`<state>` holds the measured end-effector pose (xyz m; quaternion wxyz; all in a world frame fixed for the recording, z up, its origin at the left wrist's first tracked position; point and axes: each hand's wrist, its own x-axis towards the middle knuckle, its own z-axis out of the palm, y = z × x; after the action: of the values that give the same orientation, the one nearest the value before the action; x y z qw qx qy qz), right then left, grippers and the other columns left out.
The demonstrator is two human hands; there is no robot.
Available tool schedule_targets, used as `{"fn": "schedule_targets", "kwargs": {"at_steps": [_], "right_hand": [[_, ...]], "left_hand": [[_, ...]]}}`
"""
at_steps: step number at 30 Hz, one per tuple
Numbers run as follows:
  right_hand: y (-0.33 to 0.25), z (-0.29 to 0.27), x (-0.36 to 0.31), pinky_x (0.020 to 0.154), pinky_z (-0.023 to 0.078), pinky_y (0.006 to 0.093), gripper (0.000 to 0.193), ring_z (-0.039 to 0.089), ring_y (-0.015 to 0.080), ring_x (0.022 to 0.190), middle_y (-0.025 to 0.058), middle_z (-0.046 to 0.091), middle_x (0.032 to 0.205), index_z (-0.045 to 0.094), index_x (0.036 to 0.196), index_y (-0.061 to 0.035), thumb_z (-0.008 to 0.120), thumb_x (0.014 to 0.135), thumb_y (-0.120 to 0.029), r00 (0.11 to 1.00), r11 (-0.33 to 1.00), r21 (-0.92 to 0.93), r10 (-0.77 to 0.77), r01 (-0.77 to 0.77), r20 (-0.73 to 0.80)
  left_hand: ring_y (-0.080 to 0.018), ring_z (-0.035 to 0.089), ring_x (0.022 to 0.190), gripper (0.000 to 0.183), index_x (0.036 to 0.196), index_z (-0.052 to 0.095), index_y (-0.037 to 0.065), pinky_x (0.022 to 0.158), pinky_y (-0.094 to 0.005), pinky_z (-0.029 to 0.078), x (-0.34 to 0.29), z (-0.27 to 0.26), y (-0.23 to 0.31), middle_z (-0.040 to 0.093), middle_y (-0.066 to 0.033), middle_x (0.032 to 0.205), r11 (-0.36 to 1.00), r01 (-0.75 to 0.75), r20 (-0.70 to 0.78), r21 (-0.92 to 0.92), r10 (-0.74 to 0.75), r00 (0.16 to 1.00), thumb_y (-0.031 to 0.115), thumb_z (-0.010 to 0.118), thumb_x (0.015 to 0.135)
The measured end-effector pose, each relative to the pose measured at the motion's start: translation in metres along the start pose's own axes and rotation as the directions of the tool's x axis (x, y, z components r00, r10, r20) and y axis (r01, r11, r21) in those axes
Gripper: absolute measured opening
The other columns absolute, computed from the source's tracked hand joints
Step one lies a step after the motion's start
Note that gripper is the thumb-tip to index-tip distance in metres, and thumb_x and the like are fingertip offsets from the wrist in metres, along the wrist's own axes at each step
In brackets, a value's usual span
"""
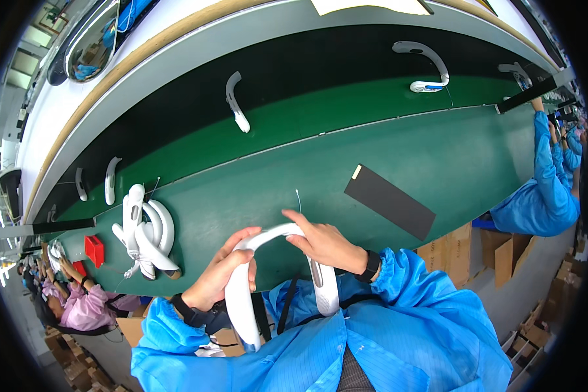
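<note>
Fingers of the left hand (223, 266) close around one limb of a white, U-shaped plastic device (242, 304); the right hand (330, 247) grips its bend, at the near edge of the matte green worktop (255, 179). Handling or checking seems underway; the next move probably calls for steady support from both sides.

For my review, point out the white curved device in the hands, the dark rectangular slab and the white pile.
White curved device (240, 297), head view: on its left limb.
Dark rectangular slab (391, 202), head view: middle of its upper face.
White pile (132, 232), head view: on an upper piece.
</note>
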<state>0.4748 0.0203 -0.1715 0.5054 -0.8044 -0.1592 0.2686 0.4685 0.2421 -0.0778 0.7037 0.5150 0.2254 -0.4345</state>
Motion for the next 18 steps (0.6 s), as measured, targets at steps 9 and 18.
{"fn": "schedule_targets", "kwargs": {"at_steps": [9, 18], "right_hand": [[0.054, -0.056, 0.063, 0.057, 0.045, 0.0391, 0.033, 0.059, 0.0297, 0.069, 0.0106, 0.058, 0.079, 0.059, 0.071, -0.0025, 0.059, 0.081, -0.034, 0.975, 0.906, -0.365, -0.22, 0.214, 0.025], [0.178, -0.146, 0.161, 0.064, 0.046, 0.0428, 0.032, 0.059, 0.0358, 0.074, 0.0158, 0.062, 0.081, 0.059, 0.084, -0.0022, 0.056, 0.082, -0.034, 0.775, 0.924, -0.373, -0.171, -0.089, -0.608]], "left_hand": [[-0.0167, 0.059, 0.067, 0.052, 0.132, 0.034, 0.006, 0.062, -0.0253, 0.048, 0.107, -0.045, 0.009, 0.059, -0.0101, 0.074, 0.981, -0.036, 0.338, -0.19, 0.1, 0.936, 0.042, 0.037, 0.095], [-0.0307, 0.053, 0.101, 0.043, 0.117, 0.054, 0.004, 0.09, -0.0392, 0.041, 0.315, -0.162, 0.035, 0.056, -0.018, 0.11, 0.063, 0.032, -0.07, 0.998, 0.939, 0.336, 0.036, 0.048, 0.089]]}}
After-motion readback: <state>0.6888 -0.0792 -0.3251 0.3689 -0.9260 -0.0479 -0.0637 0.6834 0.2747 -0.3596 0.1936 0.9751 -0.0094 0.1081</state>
